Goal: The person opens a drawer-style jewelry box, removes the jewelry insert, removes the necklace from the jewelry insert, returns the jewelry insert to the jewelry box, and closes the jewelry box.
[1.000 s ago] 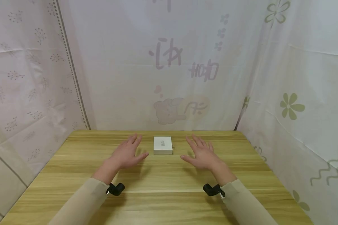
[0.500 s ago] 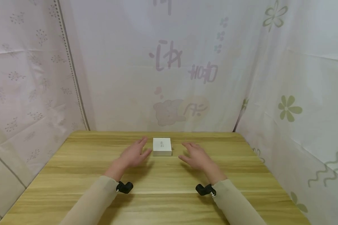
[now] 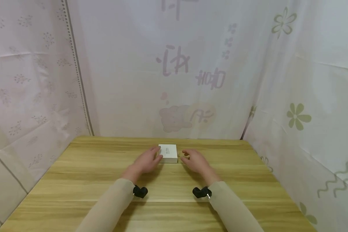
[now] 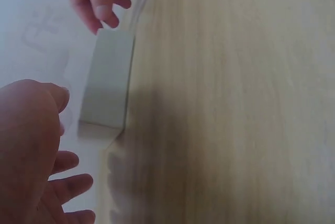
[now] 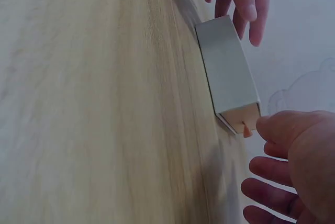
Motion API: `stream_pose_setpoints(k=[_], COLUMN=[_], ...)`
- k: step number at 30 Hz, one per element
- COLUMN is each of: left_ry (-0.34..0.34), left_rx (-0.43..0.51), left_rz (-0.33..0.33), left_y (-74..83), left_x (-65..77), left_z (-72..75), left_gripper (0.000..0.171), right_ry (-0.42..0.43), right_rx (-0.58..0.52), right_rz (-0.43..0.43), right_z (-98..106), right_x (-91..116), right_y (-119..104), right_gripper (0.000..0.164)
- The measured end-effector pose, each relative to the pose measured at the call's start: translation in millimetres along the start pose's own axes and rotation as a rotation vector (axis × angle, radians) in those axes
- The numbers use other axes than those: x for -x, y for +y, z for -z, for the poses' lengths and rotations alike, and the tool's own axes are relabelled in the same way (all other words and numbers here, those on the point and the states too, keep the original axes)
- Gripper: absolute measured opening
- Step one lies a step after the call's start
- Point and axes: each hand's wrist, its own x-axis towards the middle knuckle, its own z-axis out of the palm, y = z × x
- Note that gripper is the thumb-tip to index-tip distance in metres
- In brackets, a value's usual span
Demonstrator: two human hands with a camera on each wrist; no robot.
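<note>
A small white box point(image 3: 169, 150) with dark lettering on its lid lies near the far edge of the wooden table. My left hand point(image 3: 146, 161) is at its left side, its fingertips overlapping the box's edge in the head view; whether they touch is unclear. On the other side, my right hand point(image 3: 196, 162) stands slightly apart from the box with loosely bent fingers. A small orange tab point(image 5: 247, 130) sticks out of the box's brownish end face in the right wrist view, close to my right thumb point(image 5: 275, 125). Neither hand holds anything.
The wooden table point(image 3: 174, 212) extends under both forearms. A printed white curtain point(image 3: 127, 80) hangs behind its far edge, and more patterned cloth point(image 3: 322, 145) hangs at both sides. A black wrist camera point(image 3: 140, 191) sits at my left cuff, another point(image 3: 201, 192) at my right.
Both hands have moved inward toward the box from either side. The right fingers have bent from a spread pose. The box stays in place on the table.
</note>
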Motion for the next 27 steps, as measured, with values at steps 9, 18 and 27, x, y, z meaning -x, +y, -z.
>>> stream_pose_setpoints(k=[9, 18, 27], left_ry=[0.000, -0.015, -0.038], left_rx=[-0.022, -0.018, -0.013], left_rz=[0.046, 0.096, 0.136], left_y=[-1.0, -3.5, -1.0], left_x=[-9.6, -8.6, -9.4], left_z=[-10.5, -10.6, -10.7], left_gripper=[0.062, 0.060, 0.060], right_ry=[0.025, 0.064, 0.080], right_rx=[-0.091, -0.107, -0.068], right_rz=[-0.037, -0.039, -0.106], right_z=[-14.6, -24.2, -28.2], right_x=[-15.8, -28.4, -31.8], right_y=[2.4, -5.9, -8.6], right_gripper=[0.037, 0.031, 0.025])
